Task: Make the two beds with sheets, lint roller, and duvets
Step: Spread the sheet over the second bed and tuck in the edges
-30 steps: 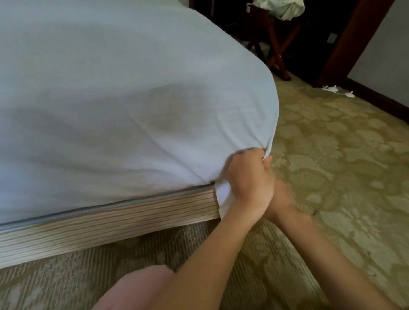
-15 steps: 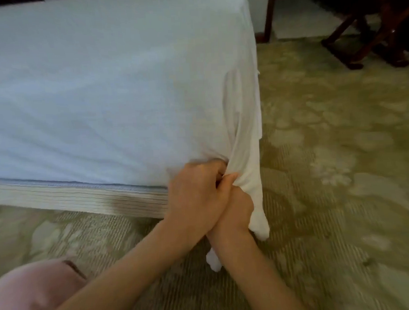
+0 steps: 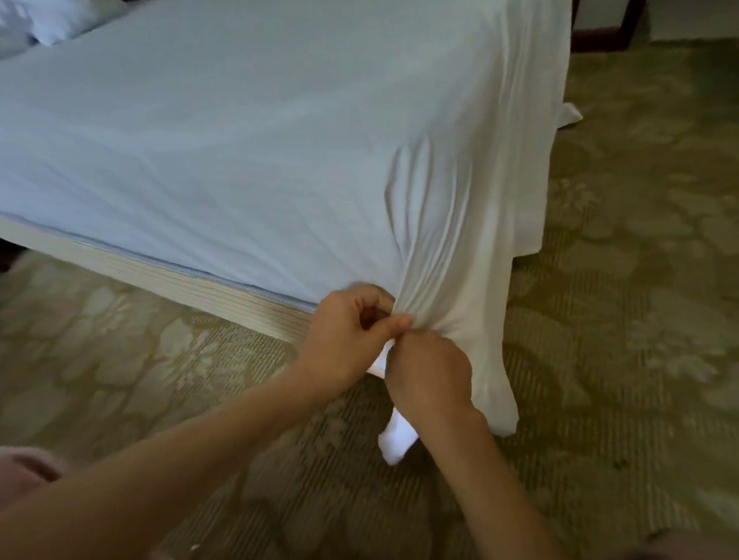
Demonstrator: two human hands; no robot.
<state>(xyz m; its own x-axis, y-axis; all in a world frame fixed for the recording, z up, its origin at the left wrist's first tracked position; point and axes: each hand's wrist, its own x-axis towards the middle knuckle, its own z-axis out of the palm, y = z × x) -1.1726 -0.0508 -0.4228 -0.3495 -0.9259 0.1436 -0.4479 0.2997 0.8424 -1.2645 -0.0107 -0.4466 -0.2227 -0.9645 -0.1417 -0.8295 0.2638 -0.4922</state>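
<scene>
Patterned olive carpet [image 3: 633, 312] surrounds the near corner of a bed whose mattress is covered by a pale sheet [image 3: 270, 136]. Compared with the view half a second before, the camera takes in more of the bed top, and pillows [image 3: 23, 23] now appear at 11 o'clock. The two hands, then pressed together, now sit slightly apart, one above the other. The left hand [image 3: 352, 326], at the foot of the mattress corner, pinches the gathered fabric between thumb and curled fingers. The right hand [image 3: 429, 374], just below it toward 5 o'clock, is closed round the same bunch, whose white tail [image 3: 396, 442] hangs out beneath it toward the carpet. The sheet lies smooth over the top, with creases fanning from the grip toward 12 o'clock. Along the side toward 9 o'clock its edge is tucked above the striped bed base [image 3: 192, 282]. On the end toward 2 o'clock it hangs loose in a long flap [image 3: 524, 190] that reaches nearly to the floor. Carpet stretches unbroken from 3 to 6 o'clock of the corner. Dark wooden furniture [image 3: 602, 37] stands at 1 o'clock, well apart from the hands. A pink garment [image 3: 18, 468] shows at 8 o'clock.
</scene>
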